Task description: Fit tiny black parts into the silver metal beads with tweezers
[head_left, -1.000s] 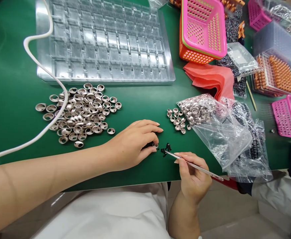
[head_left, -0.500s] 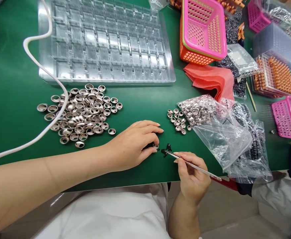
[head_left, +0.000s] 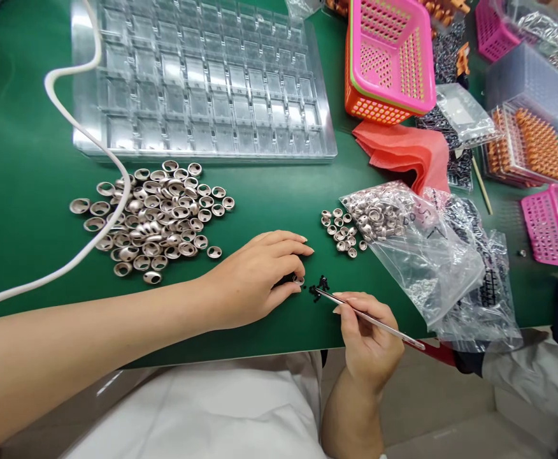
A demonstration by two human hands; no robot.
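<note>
My left hand (head_left: 255,280) rests on the green table, its thumb and fingers closed around a small silver metal ring (head_left: 299,280), of which only the edge shows. Tweezers (head_left: 369,317) are pinched in my right hand (head_left: 372,335), their tip down among several tiny black parts (head_left: 317,289). Whether the tip grips one of those parts is too small to tell. Left of my hands lies a large pile of silver metal rings (head_left: 164,220) with holes in them. A smaller group of similar rings (head_left: 343,233) sits just beyond the black parts.
A clear compartment tray (head_left: 202,153) stands at the back. A white cable (head_left: 59,108) crosses the ring pile. On the right are stacked baskets (head_left: 388,105), red cloth (head_left: 407,153), plastic bags (head_left: 413,274) and a pink basket (head_left: 553,223). Another person's sleeve (head_left: 522,376) shows at lower right.
Almost nothing differs. Both hands keep their places, and the tweezers' tip stays among the black parts.
</note>
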